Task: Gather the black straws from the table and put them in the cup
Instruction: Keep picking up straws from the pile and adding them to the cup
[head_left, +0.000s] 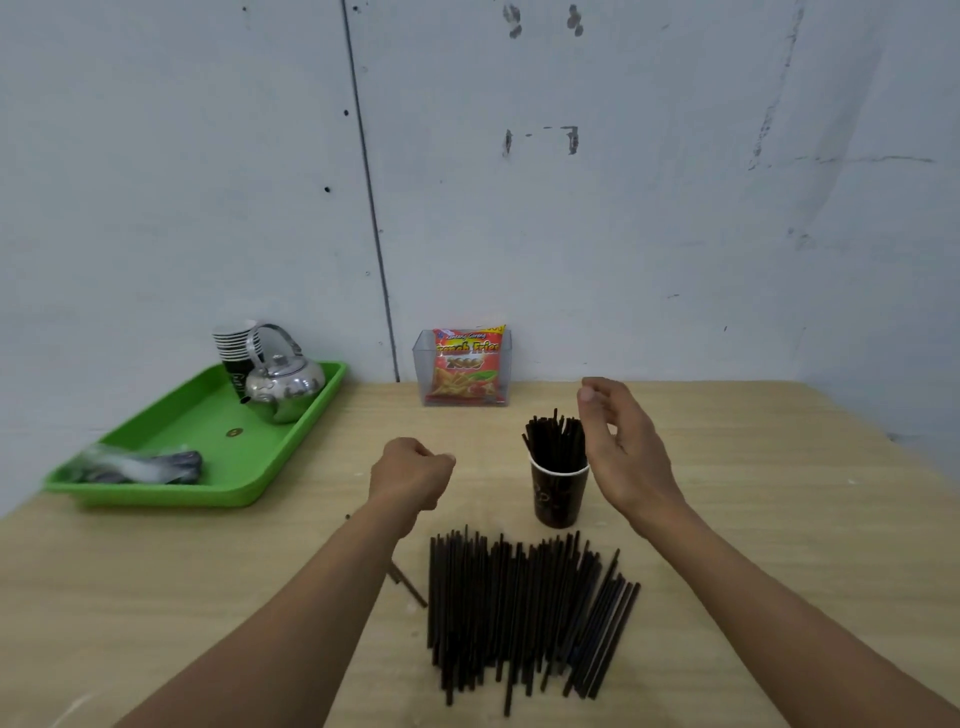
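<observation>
A loose pile of black straws (519, 608) lay on the wooden surface (779, 493) close to the person, most of them roughly parallel and pointing away from the camera, a few at the right edge fanned out at a slant. One stray straw (410, 584) lay apart at the pile's left, partly hidden under the left forearm. Just beyond the pile stood the dark paper cup (558, 493), upright, with a bundle of straws (553, 441) standing in it and sticking out well above the rim.

The left hand (410, 473) hovered above the surface to the left of the cup, clenched into a fist; it seemed to hold nothing, though the curled fingers hid the palm. The right hand (618, 441) was raised just beside the cup's right side, released – fingers relaxed and slightly bent, the thumb side toward the straws in the cup, gripping nothing.

At the far left sat a green tray (208, 441) carrying a shiny metal kettle (283, 384), a stack of paper cups (234, 343) behind it and a blurred plastic-wrapped bundle (140, 465) at the near end. Against the wall (623, 208) – behind the cup – a clear holder (423, 364) held a red snack packet (467, 366).
</observation>
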